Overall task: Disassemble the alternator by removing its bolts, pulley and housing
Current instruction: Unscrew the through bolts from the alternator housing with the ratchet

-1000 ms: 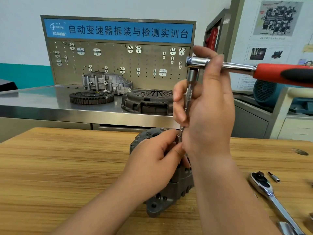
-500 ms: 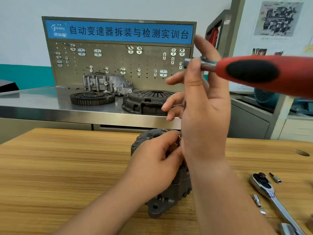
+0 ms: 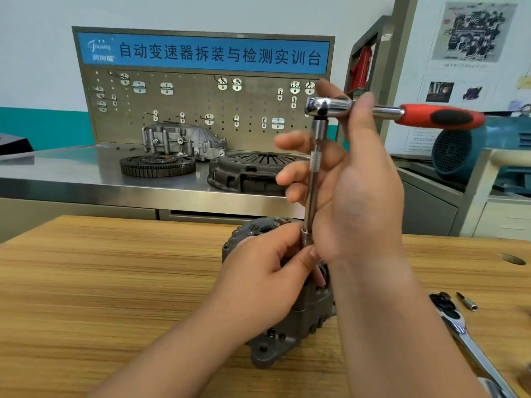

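A view from your head looks down at a wooden table point(image 3: 115, 282) that fills the lower half of the frame. The alternator point(image 3: 290, 320), a grey cast body, stands on the table at lower centre, partly hidden by your hands.

Your left hand point(image 3: 258, 285) comes in from the bottom left and lies over the top of the alternator. Its fingers are curled, and the thumb and forefinger pinch a small chrome socket point(image 3: 306, 237) at the alternator's upper edge.

A slim extension bar point(image 3: 313, 182) rises straight up from that socket to the head of a ratchet point(image 3: 402, 112). The ratchet's red and black handle points towards the right edge of the frame.

Your right hand point(image 3: 353, 191) is raised at centre right. The thumb lies across the ratchet's chrome shaft and the forefinger reaches behind its head, pinching it. The other three fingers are loosely bent beside the extension bar.

At lower right a second ratchet point(image 3: 459, 331) lies on the table, with a small bit point(image 3: 467, 301) just beside its head.

Behind the table, across the middle of the frame, runs a steel bench point(image 3: 71, 179). It carries a toothed ring gear point(image 3: 157, 165), a clutch cover point(image 3: 250, 170) and a silver casting point(image 3: 184, 142). A pegboard point(image 3: 186, 110) with a blue sign stands at the back.
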